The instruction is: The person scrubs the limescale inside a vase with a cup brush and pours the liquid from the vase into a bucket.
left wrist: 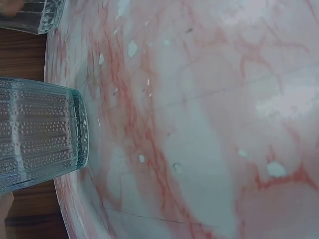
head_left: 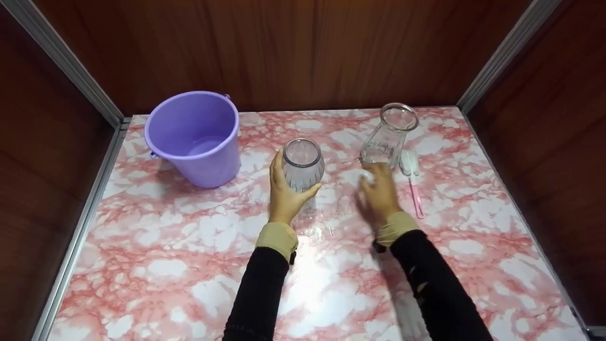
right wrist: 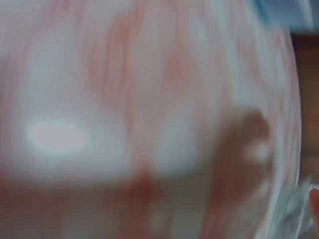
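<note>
- Left hand: curled round ribbed glass jar, upright on marbled surface.
- Right hand: blurred, fingers spread, just before tall glass vase.
- Purple bucket: left of jar.

I can read no text, label, brand or number on anything in front of me.

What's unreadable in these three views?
- Right wrist view: motion-blurred throughout; nothing there shows what the hand does.
- Head view: right hand is smeared, so whether it touches the tall glass vase or is open cannot be told.
- Left wrist view: the ribbed glass vase is cut off by the left edge; the left hand gripping it barely shows.
</note>
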The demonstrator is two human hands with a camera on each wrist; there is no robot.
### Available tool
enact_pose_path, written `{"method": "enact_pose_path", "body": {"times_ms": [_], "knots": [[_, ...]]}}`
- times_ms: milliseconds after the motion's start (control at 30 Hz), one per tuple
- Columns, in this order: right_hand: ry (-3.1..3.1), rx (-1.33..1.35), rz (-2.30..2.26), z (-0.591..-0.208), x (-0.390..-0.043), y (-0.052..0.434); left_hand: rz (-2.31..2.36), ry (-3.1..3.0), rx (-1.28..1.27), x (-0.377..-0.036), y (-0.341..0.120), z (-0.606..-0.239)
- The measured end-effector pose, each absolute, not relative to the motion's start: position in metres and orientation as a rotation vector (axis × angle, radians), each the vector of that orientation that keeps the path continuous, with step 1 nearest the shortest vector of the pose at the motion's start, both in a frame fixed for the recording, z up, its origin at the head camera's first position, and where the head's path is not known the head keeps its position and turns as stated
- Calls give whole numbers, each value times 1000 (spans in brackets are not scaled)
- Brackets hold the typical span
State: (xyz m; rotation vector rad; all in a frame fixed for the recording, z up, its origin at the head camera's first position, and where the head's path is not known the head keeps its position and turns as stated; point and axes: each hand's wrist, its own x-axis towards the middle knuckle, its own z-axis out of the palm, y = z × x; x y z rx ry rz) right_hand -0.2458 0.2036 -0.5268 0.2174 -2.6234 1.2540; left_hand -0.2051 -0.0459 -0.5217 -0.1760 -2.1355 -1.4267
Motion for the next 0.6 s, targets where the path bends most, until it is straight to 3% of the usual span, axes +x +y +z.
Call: {"method": "enact_pose_path", "body": {"times_ms": [267, 467, 600], "knots": [[-2692, -223, 946, -532, -243, 266, -1439, -2129, -166, -205, -44, -521], [-2924, -633, 739, -525, -241, 283, -1462, -2121, -175, -205, -45, -520], [-3046, -728, 735, -522, -240, 286, -1478, -2130, -165, -205, -46, -522]]}}
